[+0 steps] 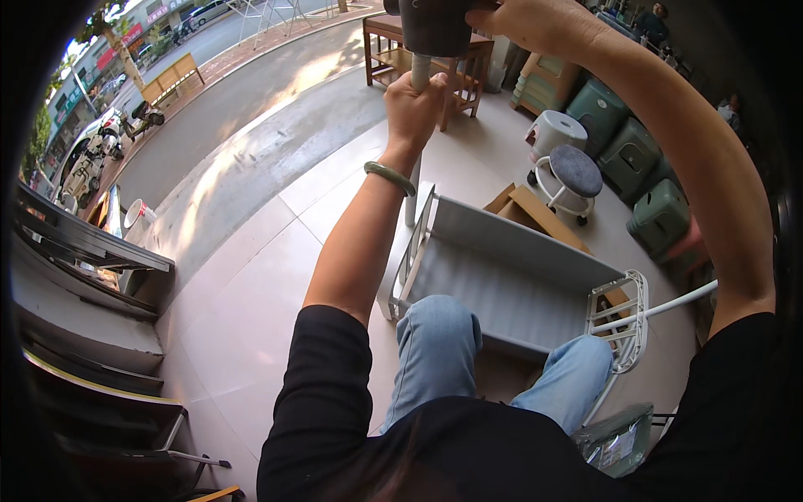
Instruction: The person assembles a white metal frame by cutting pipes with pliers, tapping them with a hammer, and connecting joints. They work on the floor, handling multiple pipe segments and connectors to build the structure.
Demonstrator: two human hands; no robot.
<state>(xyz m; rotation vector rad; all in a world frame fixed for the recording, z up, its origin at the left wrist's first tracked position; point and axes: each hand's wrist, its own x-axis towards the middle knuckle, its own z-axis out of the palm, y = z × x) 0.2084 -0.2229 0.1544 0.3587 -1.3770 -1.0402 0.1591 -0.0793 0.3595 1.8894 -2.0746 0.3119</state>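
Observation:
My left hand [414, 113] is wrapped round an upright pale grey pole [410, 209], just beneath a black cylindrical object [435, 29] at the top edge. Against that object's right side rest the fingers of my right hand [531, 21], partly cut off by the picture's edge. Whether the black piece sits on the pole or just above it is hard to tell. The pole runs down to the far left corner of a grey tray-like shelf [502, 280] lying before my knees. White slatted end frames [619, 322] stand at the shelf's two ends.
A white tube [682, 301] sticks out to the right of the shelf. Beyond lie brown cardboard [544, 217], a round wheeled stool [575, 171], a white plastic stool [559, 130] and several green stools [661, 217]. A wooden table [385, 29] stands ahead; dark metal steps [92, 368] are at left.

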